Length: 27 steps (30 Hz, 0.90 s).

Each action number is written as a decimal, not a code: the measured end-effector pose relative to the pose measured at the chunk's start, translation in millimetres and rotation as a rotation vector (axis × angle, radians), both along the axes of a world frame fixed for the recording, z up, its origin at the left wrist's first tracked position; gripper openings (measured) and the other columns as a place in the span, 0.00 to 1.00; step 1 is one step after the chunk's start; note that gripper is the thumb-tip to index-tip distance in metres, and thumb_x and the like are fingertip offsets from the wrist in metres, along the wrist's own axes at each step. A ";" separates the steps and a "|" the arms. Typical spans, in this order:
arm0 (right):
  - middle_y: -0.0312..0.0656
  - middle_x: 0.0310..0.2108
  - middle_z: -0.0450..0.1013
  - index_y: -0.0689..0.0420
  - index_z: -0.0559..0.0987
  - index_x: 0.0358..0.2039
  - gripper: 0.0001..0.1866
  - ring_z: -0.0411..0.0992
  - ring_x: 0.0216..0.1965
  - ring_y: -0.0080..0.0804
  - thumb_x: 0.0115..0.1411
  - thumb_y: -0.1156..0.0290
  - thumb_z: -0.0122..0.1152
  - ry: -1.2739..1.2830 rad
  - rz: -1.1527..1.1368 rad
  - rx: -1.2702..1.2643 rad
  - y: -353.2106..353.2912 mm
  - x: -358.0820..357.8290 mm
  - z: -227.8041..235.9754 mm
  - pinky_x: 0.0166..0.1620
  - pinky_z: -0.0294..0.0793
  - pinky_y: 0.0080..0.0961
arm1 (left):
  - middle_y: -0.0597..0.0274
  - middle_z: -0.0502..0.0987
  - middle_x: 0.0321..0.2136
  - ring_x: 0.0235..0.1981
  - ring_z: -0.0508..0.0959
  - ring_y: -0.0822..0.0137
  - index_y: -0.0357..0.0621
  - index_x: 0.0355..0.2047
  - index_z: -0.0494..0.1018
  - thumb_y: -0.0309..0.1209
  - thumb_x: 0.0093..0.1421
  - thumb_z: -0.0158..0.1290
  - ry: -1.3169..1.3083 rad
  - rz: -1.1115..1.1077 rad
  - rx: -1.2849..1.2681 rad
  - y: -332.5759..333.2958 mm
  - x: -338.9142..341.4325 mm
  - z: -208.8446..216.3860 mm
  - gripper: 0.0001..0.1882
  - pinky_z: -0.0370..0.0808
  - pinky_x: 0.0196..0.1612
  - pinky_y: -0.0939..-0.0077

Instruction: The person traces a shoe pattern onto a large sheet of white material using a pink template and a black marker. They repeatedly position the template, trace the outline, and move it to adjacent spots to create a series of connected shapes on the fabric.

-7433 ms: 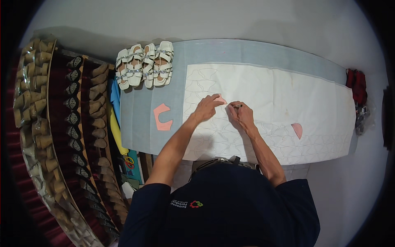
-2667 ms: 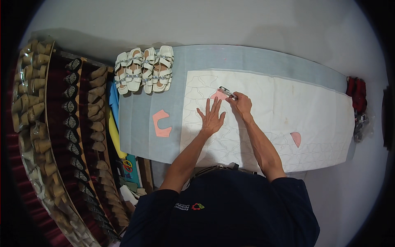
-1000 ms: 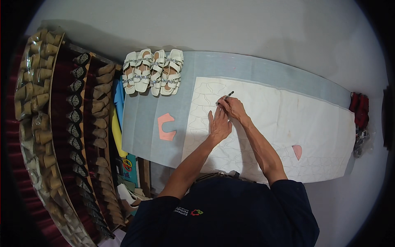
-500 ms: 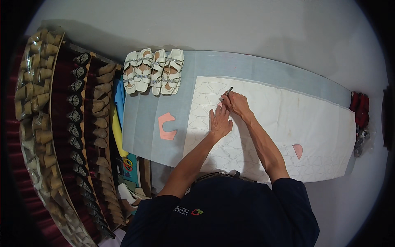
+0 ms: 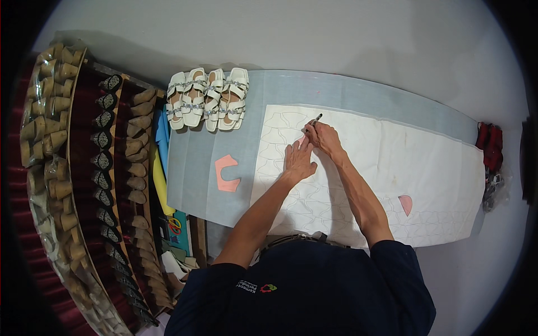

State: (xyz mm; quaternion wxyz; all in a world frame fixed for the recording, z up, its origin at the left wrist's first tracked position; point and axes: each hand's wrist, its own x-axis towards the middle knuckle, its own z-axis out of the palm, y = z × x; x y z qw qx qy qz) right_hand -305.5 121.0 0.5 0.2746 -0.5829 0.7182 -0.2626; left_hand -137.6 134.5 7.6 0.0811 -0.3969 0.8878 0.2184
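Note:
A large white sheet (image 5: 381, 162) covers much of the table, with rows of thin curved shape outlines drawn on its left and lower parts. My right hand (image 5: 324, 138) is closed around a dark pen (image 5: 318, 117), whose upper end points up and to the right; its tip is hidden by the fingers. Just left of it, my left hand (image 5: 300, 161) lies with fingers stretched out, pressing on a small pink pattern piece (image 5: 304, 140) mostly covered by both hands. A C-shaped pink piece (image 5: 225, 173) rests on the grey table left of the sheet.
White strappy sandals (image 5: 207, 101) stand at the table's back left. A pink half-round piece (image 5: 405, 205) lies on the sheet's right part. Shelves at left hold shoe lasts (image 5: 137, 145) and dark patterned shoe parts (image 5: 102, 159). Scissors (image 5: 175, 225) hang below the left edge.
The pen now leans farther to the right, and my right hand has shifted very slightly right. My left hand stays nearly in place on the pink piece.

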 end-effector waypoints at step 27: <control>0.40 0.48 0.82 0.50 0.82 0.53 0.16 0.81 0.38 0.49 0.75 0.61 0.49 0.119 0.036 -0.030 40.2 -15.7 -15.8 0.40 0.81 0.42 | 0.53 0.56 0.76 0.64 0.64 0.47 0.54 0.70 0.65 0.42 0.53 0.62 0.131 -0.078 -0.047 -8.3 12.9 -15.4 0.42 0.65 0.61 0.50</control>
